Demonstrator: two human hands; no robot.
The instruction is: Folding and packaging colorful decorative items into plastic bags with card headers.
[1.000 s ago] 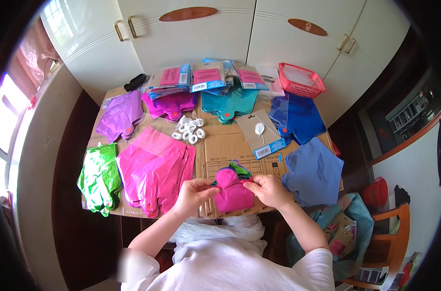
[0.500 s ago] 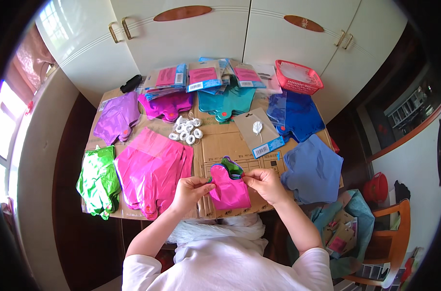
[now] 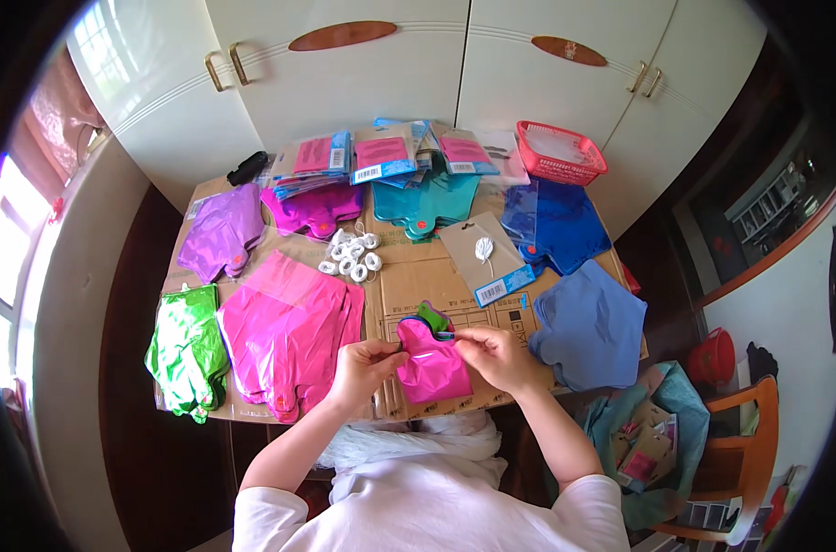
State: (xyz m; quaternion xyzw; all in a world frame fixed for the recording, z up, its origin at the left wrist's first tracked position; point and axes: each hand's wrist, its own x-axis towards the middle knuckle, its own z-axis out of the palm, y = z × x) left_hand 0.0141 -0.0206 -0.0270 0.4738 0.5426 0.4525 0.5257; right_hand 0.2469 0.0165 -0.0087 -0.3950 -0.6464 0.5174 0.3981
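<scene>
Between my hands is a folded bundle of flat foil balloons, bright pink on the outside with green and dark edges showing at its upper end. My left hand pinches the bundle's left edge between thumb and fingers. On the other side, my right hand is closed on the upper right edge, where a dark fold sticks out. Just beyond lies a flat brown card in a clear sleeve, with a coil of white string on it.
Flat foil balloons lie in piles: pink, green, purple, teal, dark blue, dull blue. White string coils sit mid-table. Behind are packaged cards and a red basket. A bag stands at right.
The bundle's upper end has folded down slightly, and the green layer now shows as a smaller flap. Both hands keep hold of its edges. The view has shifted a little.
</scene>
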